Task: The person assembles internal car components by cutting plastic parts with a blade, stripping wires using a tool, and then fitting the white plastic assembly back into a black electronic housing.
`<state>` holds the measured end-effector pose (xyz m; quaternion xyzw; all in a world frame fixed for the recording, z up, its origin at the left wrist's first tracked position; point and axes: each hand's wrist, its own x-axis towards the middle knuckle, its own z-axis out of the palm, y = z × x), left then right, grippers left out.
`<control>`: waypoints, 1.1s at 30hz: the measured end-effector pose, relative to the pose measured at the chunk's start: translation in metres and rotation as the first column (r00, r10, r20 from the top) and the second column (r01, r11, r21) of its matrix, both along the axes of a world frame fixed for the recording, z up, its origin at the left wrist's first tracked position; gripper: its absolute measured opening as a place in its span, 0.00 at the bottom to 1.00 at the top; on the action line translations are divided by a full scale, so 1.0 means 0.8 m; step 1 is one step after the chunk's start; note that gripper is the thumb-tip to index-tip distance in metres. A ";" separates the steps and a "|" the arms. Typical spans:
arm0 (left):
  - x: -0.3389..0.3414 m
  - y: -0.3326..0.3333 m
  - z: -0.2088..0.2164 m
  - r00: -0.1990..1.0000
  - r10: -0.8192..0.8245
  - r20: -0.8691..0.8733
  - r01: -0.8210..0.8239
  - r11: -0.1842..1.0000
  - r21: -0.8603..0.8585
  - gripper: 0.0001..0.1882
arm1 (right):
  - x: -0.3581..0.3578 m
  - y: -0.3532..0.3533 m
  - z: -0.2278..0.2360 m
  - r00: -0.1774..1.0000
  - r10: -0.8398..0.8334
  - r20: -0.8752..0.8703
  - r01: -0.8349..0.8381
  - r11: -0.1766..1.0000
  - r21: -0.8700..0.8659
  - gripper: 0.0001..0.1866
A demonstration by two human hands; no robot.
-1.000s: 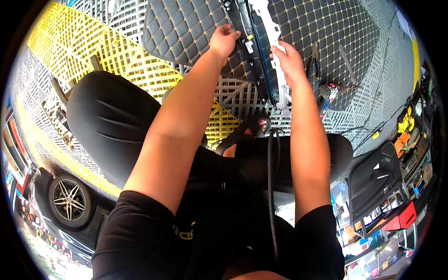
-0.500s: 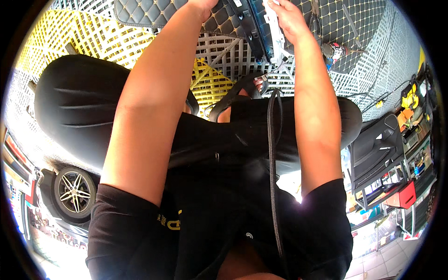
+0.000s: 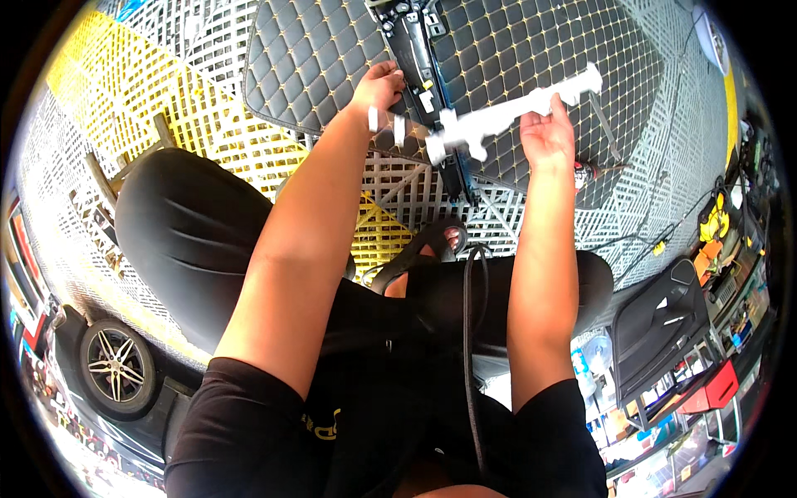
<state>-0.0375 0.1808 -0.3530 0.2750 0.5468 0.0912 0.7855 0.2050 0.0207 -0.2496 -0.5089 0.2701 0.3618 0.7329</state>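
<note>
A long white plastic bracket [image 3: 490,122] slants over a narrow black trim piece [image 3: 419,70], its right part raised. My right hand [image 3: 548,139] is closed on the bracket near its right end, palm showing. Two small white tabs [image 3: 399,130] stick out past the bracket's left end, close to my left wrist. My left hand [image 3: 380,90] has its fingers curled at the left edge of the trim piece; the fingertips are partly hidden. Clips and fittings show along the trim's upper end. Beneath it lies a black quilted mat [image 3: 307,62] with yellowish stitching.
A thin metal tool [image 3: 604,124] and a red-and-black object [image 3: 584,176] lie on the mat's right side. The floor is yellow and white plastic grating [image 3: 224,108]. A car wheel [image 3: 118,365] stands at left; a black door panel [image 3: 660,332] and red box [image 3: 710,388] are at right.
My view has shifted, so more of the mat and trim shows. The white bracket has gone from lying along the trim to crossing it, with my right hand moved away to the right.
</note>
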 end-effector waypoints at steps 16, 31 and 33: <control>0.068 -0.030 0.095 0.971 0.236 0.050 -0.222 0.793 0.568 0.30 | -0.122 0.000 -0.030 0.948 -0.243 -0.205 0.274 0.951 0.142 0.12; 0.094 0.003 0.103 0.922 0.245 0.300 -0.283 0.955 0.090 0.12 | -0.211 -0.024 0.054 0.750 0.586 0.308 -0.288 0.708 -0.645 0.13; 0.092 -0.001 0.104 0.931 0.234 0.281 -0.257 0.965 0.046 0.13 | -0.191 -0.024 0.048 0.324 0.812 0.485 -0.080 0.534 -0.842 0.19</control>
